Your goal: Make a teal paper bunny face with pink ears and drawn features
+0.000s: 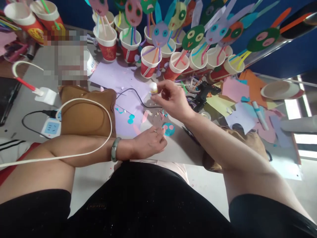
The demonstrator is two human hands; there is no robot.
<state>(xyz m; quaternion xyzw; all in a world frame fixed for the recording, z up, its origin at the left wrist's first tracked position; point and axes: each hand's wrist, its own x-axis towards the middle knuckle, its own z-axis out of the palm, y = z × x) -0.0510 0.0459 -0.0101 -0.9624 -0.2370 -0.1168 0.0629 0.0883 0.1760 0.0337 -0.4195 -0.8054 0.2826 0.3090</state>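
Note:
My right hand (pixel 174 100) is raised over the table, thumb and fingers closed on a small bottle (pixel 153 88) with a white cap. Low at the table's near edge, my left hand (pixel 151 141) is curled with its fingers folded inward; whatever they may hold is hidden. Just beside those fingers lies a blue paper face (pixel 169 129) with two pink circles on it. Small paper scraps (pixel 162 114) are scattered between the hands, along with blue cut pieces (pixel 131 119) and a pink strip (pixel 145 116).
Paper cups (pixel 150 62) holding straw-legged paper animals line the back. A brown cushion (pixel 86 115), a power strip (pixel 51 128) and a white cable (pixel 109 112) are at the left. Coloured paper (pixel 236 91), a black tool (pixel 204 94) and a marker (pixel 260 115) lie to the right.

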